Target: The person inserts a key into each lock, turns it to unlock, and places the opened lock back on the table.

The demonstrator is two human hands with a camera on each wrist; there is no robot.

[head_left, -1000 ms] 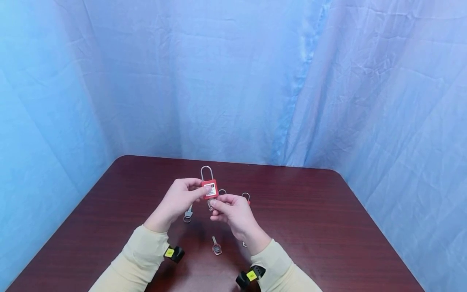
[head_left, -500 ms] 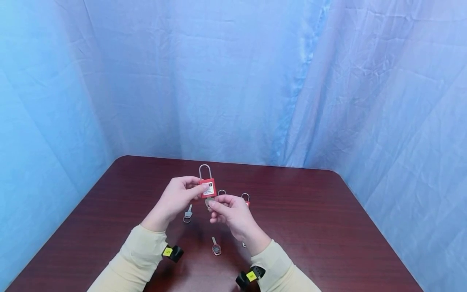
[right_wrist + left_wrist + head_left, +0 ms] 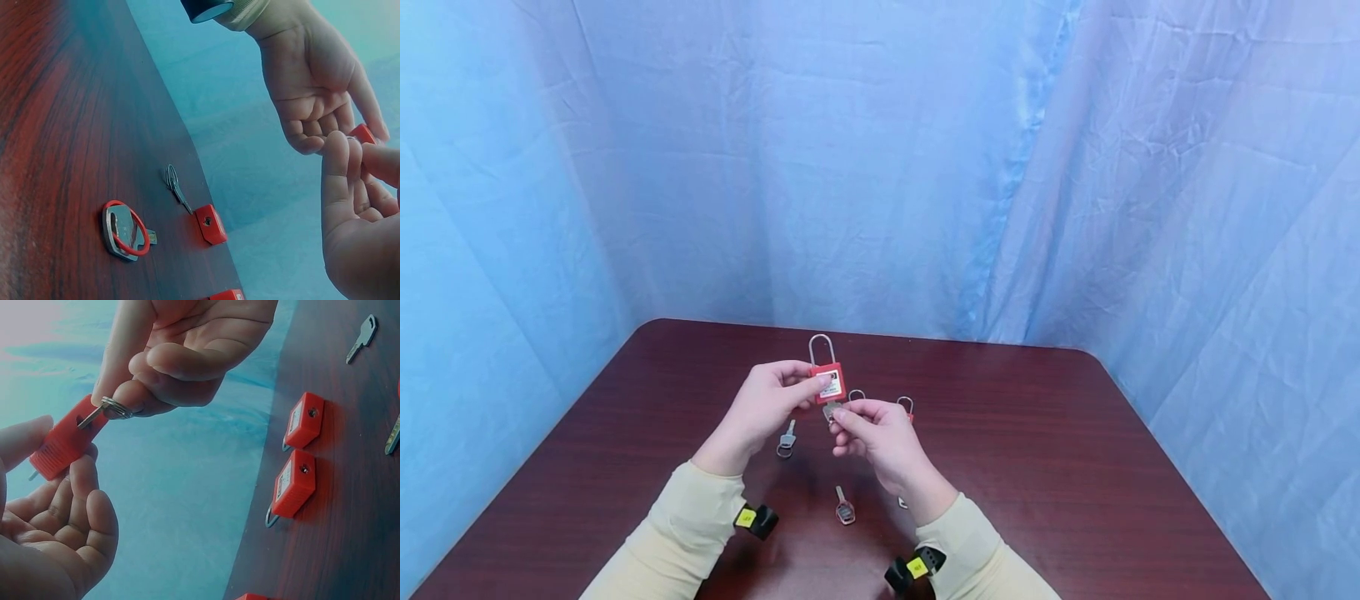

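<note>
Dark wood-grain table (image 3: 1037,467), hands pinching boxy red padlock (image 3: 828,383), metal key (image 3: 831,410)

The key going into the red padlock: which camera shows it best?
The left wrist view: the key, pinched by the right hand, enters the red padlock held by the left hand. The head view shows it tiny; in the right wrist view fingers hide it.
</note>
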